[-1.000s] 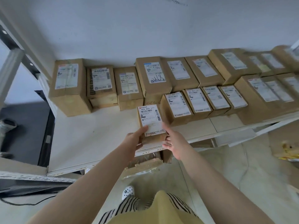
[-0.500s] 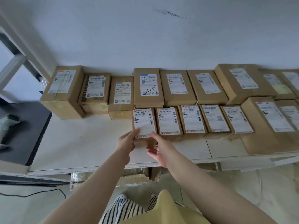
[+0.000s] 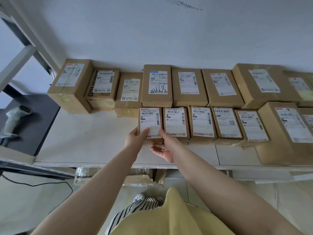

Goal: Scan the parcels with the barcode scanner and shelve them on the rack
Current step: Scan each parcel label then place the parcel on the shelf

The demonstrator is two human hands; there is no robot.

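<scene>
A pale barcode scanner (image 3: 12, 120) lies on the dark surface (image 3: 33, 126) at far left, well apart from the white rack shelf (image 3: 81, 139). The left hand (image 3: 136, 139) grips the near left corner of the small parcel (image 3: 150, 122) (label up, leftmost in the front row, touching its neighbour parcel (image 3: 176, 122)). The right hand (image 3: 163, 149) rests its index finger along the parcel's right edge, its other fingers relaxed, palm up.

One view only: wide-angle camera on my head, facing forward and down. Shelf (image 3: 101, 143) with boxes close, across mid frame; wall (image 3: 152, 31) fills the top; my forearms enter from the bottom edge; floor (image 3: 25, 200) lower left.
</scene>
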